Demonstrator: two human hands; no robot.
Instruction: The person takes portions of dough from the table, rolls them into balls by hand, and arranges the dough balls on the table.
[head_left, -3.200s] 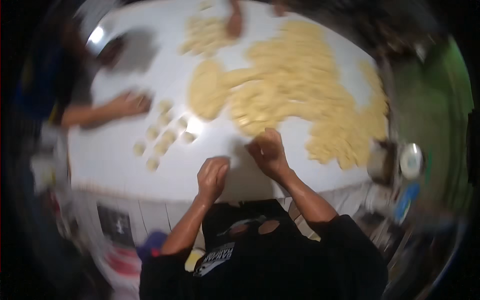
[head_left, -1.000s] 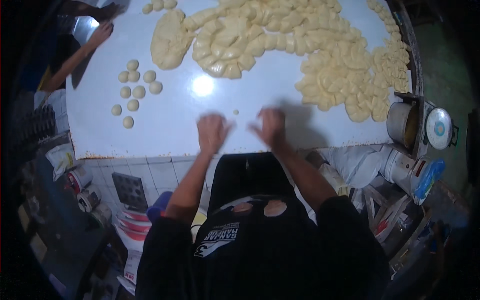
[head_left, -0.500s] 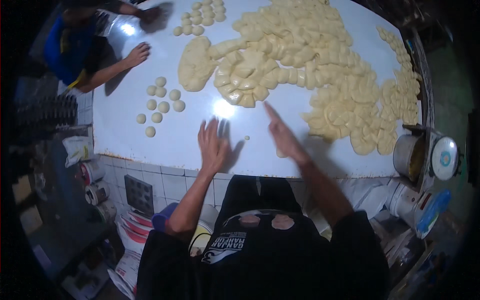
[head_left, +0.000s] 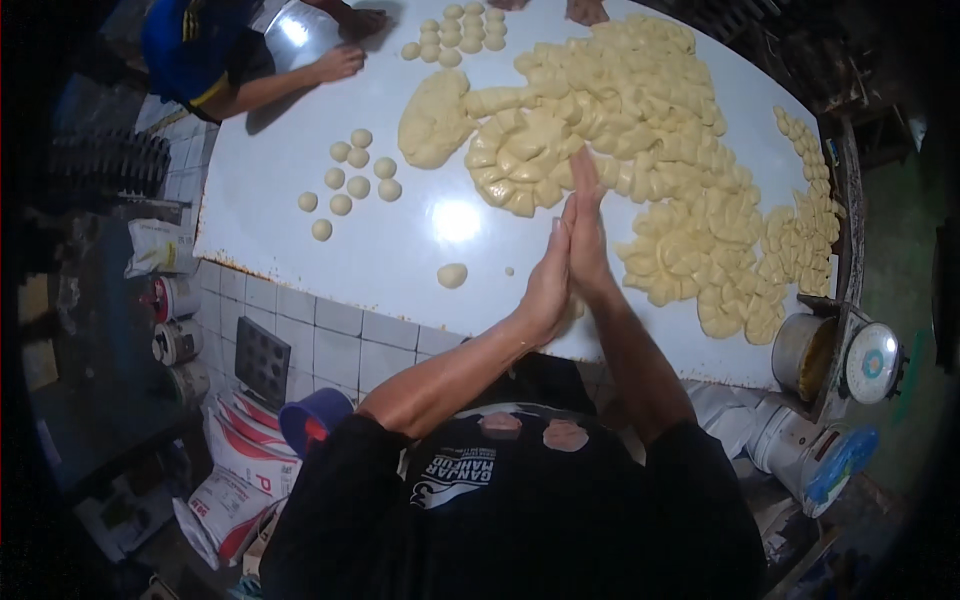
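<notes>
Left hand [head_left: 550,285] and right hand [head_left: 588,225] press together, flat-fingered; anything between is unseen. Rounded dough piece [head_left: 452,275] runs slightly longer left-to-right.

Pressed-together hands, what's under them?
Below the left hand and right hand, a bit of dough shows on the white table. The rest, and anything between the hands, is covered.

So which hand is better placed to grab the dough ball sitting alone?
Probably the left hand: it's nearer the ball. The right hand is farther away, pressed against the left.
</notes>
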